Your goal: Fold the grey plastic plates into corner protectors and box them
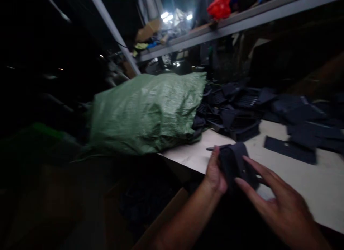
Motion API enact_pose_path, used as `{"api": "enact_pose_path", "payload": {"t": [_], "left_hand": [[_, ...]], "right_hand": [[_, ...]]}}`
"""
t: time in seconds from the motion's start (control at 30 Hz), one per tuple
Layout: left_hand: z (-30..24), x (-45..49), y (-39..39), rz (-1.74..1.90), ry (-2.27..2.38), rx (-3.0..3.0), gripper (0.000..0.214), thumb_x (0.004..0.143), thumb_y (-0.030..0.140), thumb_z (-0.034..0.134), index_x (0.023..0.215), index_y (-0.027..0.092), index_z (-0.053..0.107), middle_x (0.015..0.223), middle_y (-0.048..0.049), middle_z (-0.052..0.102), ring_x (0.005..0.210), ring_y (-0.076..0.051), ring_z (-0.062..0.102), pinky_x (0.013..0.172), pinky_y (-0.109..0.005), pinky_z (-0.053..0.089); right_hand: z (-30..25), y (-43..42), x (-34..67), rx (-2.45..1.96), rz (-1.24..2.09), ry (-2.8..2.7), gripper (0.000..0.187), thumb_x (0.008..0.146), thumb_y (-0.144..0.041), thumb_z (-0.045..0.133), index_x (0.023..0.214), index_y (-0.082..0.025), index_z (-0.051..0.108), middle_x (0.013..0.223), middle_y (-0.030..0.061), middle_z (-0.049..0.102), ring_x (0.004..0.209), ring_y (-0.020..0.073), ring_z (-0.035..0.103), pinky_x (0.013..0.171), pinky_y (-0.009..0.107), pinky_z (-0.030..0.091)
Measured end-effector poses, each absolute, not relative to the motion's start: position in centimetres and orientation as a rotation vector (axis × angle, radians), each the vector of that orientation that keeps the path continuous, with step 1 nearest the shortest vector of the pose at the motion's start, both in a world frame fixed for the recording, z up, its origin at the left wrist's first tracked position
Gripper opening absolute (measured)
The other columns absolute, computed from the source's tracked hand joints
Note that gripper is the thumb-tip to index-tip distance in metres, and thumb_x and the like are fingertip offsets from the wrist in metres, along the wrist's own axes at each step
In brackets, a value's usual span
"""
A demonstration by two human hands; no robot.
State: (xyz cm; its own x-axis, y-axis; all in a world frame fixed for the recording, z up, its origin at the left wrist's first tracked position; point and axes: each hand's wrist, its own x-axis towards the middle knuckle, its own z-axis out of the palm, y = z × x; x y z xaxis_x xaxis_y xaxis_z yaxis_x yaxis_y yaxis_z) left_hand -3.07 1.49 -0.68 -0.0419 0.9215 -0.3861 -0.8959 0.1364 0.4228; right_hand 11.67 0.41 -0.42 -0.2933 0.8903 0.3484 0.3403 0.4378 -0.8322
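Note:
Over the table's front edge I hold a dark folded piece [238, 160] that looks like a wallet, with a flap and a small light spot like a snap. My left hand [216, 174] grips its left side, thumb on top. From the right, my right hand [276, 192] has its thumb and forefinger against the flap; its other fingers are partly hidden behind the piece. Nearby on the white table [290, 185] lies a flat dark strip [290, 149]. Motion blurs the details.
A green woven sack [145, 113] lies at the table's left, its mouth toward a heap of dark slotted pieces [233, 110]. Below left stands a cardboard box [177, 203] with dark contents. A shelf [236, 24] behind carries a red bag [220, 6] and clutter.

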Motion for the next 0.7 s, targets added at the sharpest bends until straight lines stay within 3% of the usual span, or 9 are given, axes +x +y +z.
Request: {"api": "enact_pose_path", "payload": {"t": [0.1,0.33,0.47,0.6,0.7], "left_hand": [[-0.6,-3.5,1.9,1.468,0.675,0.042,0.066,0.079,0.070,0.073,0.104,0.010,0.078,0.094,-0.0154,0.081,0.104,-0.036,0.075,0.105,-0.049,0.051],[-0.7,-3.3,1.6,1.431,0.660,0.175,0.077,0.091,0.074,0.056,0.119,0.004,0.075,0.112,-0.0203,0.079,0.109,-0.032,0.074,0.102,-0.040,0.053],[-1.1,-3.7,1.7,1.403,0.651,0.188,0.077,0.089,0.075,0.057,0.117,0.007,0.076,0.112,-0.0203,0.079,0.109,-0.034,0.073,0.100,-0.043,0.054],[-1.4,-3.7,1.4,1.409,0.722,0.173,0.075,0.089,0.074,0.058,0.117,0.008,0.077,0.113,-0.0174,0.079,0.099,-0.028,0.073,0.096,-0.037,0.053],[-1.7,-3.1,0.9,1.385,0.766,0.172,0.081,0.075,0.078,0.069,0.114,0.008,0.079,0.113,-0.0179,0.078,0.102,-0.029,0.071,0.098,-0.038,0.050]], "right_hand": [[0.3,-0.1,11.8,-1.124,0.740,-1.944,0.055,0.096,-0.051,0.065,0.148,-0.037,0.056,0.145,0.0070,0.062,0.128,0.0345,0.063,0.105,0.053,0.057],[-0.2,-0.2,11.2,-1.115,0.656,-2.026,0.055,0.099,-0.044,0.063,0.152,-0.033,0.053,0.147,0.0098,0.060,0.133,0.0317,0.060,0.112,0.051,0.052],[-0.6,-0.3,10.4,-1.164,0.645,-2.045,0.056,0.099,-0.047,0.062,0.152,-0.031,0.054,0.148,0.0123,0.059,0.135,0.0331,0.058,0.111,0.053,0.052],[-1.1,-0.7,10.0,-1.134,0.617,-2.070,0.057,0.099,-0.049,0.060,0.153,-0.033,0.053,0.150,0.0112,0.058,0.134,0.0342,0.060,0.109,0.054,0.054],[-2.3,-0.6,10.9,-1.028,0.626,-2.030,0.061,0.095,-0.054,0.063,0.153,-0.038,0.054,0.148,0.0077,0.061,0.128,0.0376,0.064,0.103,0.057,0.057]]}}
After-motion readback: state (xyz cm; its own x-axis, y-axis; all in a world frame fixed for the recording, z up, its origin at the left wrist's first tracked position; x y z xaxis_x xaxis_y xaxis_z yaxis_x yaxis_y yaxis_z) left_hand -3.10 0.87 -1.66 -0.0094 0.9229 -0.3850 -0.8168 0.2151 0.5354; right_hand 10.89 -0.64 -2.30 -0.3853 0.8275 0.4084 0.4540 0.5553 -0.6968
